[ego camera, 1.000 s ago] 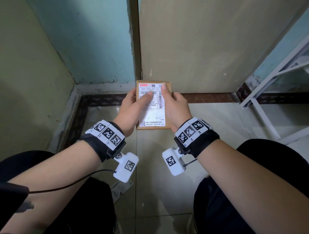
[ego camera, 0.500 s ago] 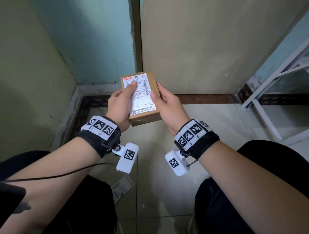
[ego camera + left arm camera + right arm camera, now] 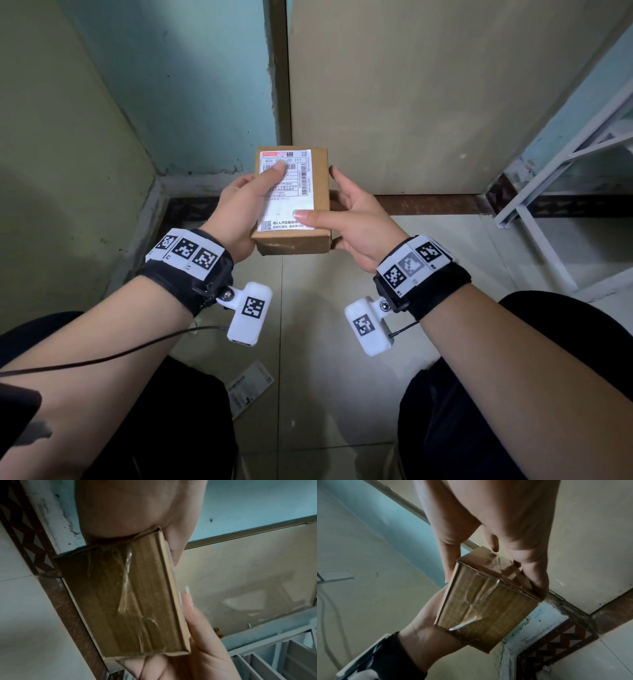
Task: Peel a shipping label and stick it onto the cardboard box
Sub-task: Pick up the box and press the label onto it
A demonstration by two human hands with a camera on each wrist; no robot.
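Note:
I hold a small brown cardboard box (image 3: 320, 192) in both hands above the floor, in the middle of the head view. A white shipping label (image 3: 291, 200) lies flat on its top face. My left hand (image 3: 239, 205) grips the box's left side, thumb lying on the label's upper part. My right hand (image 3: 356, 219) grips the right side, its thumb pressing the label's lower right corner. The wrist views show the taped underside of the box (image 3: 126, 601) (image 3: 484, 601), with fingers along its edges.
A strip of label backing paper (image 3: 250, 387) lies on the tiled floor between my knees. A white metal rack (image 3: 548, 205) stands at the right. Walls and a beige door panel (image 3: 411, 102) close in just beyond the box.
The box tilted to the left and then came back square. My right thumb slid from the label's top down to its lower right corner. The left thumb stayed near the top.

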